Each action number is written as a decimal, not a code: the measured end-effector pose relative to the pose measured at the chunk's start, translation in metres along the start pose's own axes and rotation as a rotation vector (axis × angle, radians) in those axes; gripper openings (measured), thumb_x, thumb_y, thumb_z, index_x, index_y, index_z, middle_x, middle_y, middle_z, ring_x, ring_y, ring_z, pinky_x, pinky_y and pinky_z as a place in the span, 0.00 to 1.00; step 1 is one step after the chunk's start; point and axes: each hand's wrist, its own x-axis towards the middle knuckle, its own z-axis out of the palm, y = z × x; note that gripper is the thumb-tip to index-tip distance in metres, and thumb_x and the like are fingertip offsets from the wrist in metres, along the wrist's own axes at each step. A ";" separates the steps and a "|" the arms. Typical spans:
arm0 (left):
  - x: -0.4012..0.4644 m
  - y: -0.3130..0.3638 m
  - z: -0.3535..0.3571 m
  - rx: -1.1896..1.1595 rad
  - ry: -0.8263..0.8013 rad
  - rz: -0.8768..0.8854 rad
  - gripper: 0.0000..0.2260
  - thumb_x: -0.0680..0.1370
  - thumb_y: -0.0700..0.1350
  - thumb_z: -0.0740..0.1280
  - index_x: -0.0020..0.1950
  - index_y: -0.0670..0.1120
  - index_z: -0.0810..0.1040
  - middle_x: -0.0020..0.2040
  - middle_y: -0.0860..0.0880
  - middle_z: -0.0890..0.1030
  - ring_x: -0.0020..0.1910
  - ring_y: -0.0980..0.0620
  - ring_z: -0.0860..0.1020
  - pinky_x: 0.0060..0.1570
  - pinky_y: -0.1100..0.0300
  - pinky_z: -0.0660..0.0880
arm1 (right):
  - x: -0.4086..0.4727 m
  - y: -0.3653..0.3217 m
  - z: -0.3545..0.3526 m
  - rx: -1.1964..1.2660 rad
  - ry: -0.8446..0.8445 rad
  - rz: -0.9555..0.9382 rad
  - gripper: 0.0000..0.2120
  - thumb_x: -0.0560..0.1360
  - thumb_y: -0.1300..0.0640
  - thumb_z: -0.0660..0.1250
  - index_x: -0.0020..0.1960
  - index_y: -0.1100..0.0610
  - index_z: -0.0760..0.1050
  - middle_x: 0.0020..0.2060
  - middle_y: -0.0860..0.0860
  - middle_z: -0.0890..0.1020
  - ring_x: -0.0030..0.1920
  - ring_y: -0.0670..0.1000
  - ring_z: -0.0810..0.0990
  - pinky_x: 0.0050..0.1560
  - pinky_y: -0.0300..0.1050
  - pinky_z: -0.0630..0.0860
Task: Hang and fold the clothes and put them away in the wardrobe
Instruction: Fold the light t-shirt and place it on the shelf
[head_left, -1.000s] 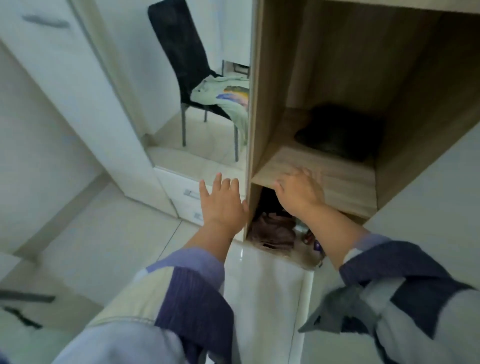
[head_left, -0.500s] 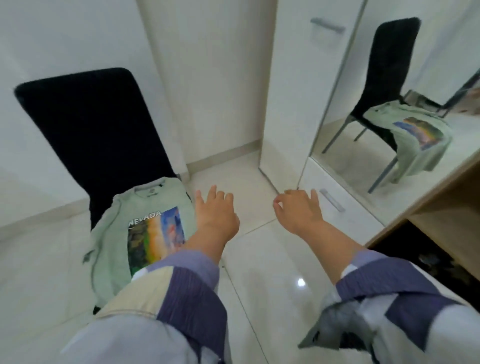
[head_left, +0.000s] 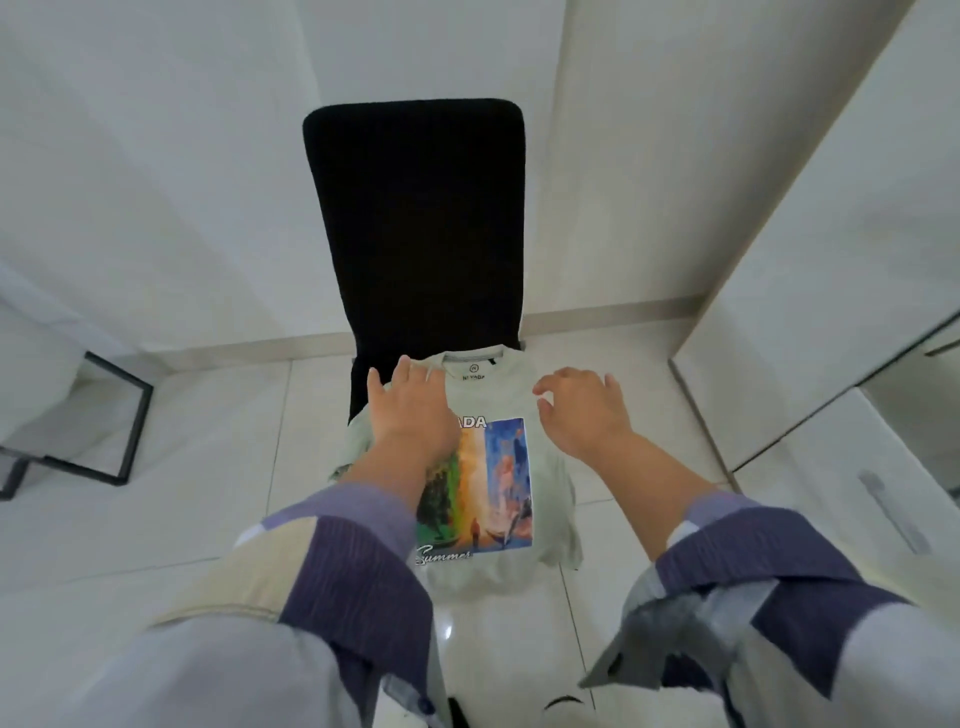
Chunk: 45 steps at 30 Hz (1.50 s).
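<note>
A pale green T-shirt (head_left: 498, 400) with a colourful printed picture lies spread face up on the seat of a black chair (head_left: 421, 218), its hem hanging over the seat's front edge. My left hand (head_left: 410, 410) hovers over the shirt's left shoulder, fingers spread and empty. Over the shirt's right shoulder is my right hand (head_left: 582, 410), fingers apart and slightly curled, holding nothing. Whether either hand touches the cloth I cannot tell.
The white wardrobe (head_left: 810, 249) stands at the right, with a drawer and its handle (head_left: 888, 514) lower down. A black metal frame (head_left: 104, 421) stands on the tiled floor at the left. White walls rise behind the chair.
My view has swung from the open wardrobe shelf round to the chair. Both hands have come over the green T-shirt, which now lies straight ahead of me.
</note>
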 end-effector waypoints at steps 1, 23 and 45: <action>0.010 -0.006 0.003 -0.014 -0.007 -0.007 0.27 0.79 0.49 0.58 0.76 0.47 0.57 0.76 0.48 0.60 0.78 0.49 0.49 0.74 0.43 0.47 | 0.011 -0.004 0.004 0.002 -0.012 -0.006 0.16 0.79 0.54 0.56 0.64 0.47 0.73 0.64 0.50 0.74 0.65 0.54 0.71 0.70 0.54 0.55; 0.294 -0.026 0.164 -0.144 -0.208 -0.172 0.19 0.77 0.43 0.62 0.68 0.47 0.68 0.63 0.48 0.74 0.61 0.45 0.72 0.57 0.50 0.69 | 0.331 0.022 0.168 -0.018 -0.329 -0.027 0.29 0.74 0.64 0.62 0.73 0.53 0.62 0.70 0.52 0.68 0.70 0.55 0.65 0.70 0.55 0.63; 0.226 -0.032 0.110 -0.026 -0.083 -0.125 0.13 0.79 0.41 0.59 0.63 0.47 0.70 0.60 0.47 0.74 0.61 0.45 0.71 0.56 0.51 0.66 | 0.251 0.004 0.115 0.041 -0.137 0.047 0.13 0.80 0.62 0.53 0.63 0.58 0.62 0.48 0.59 0.79 0.41 0.59 0.74 0.39 0.49 0.68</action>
